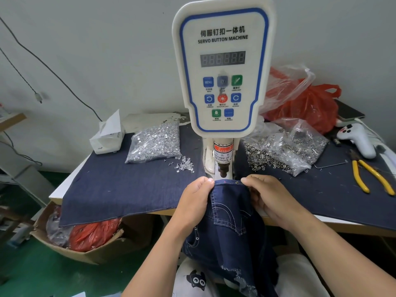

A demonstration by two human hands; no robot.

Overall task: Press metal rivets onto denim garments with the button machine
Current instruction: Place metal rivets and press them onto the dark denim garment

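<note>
Right under the machine's punch [222,168], the jeans [230,221] sat with their top edge stretched flat between both hands. The left hand [196,200] pinched the left corner, thumb on top, and the right hand [267,196] gripped the right side, fingers curled into the fabric. A rivet [237,183] already sat just beside the right thumb.

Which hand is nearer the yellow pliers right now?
Right. The right hand pinches the denim garment edge on the side toward the yellow pliers; the left hand grips the opposite edge, farther away.
</note>
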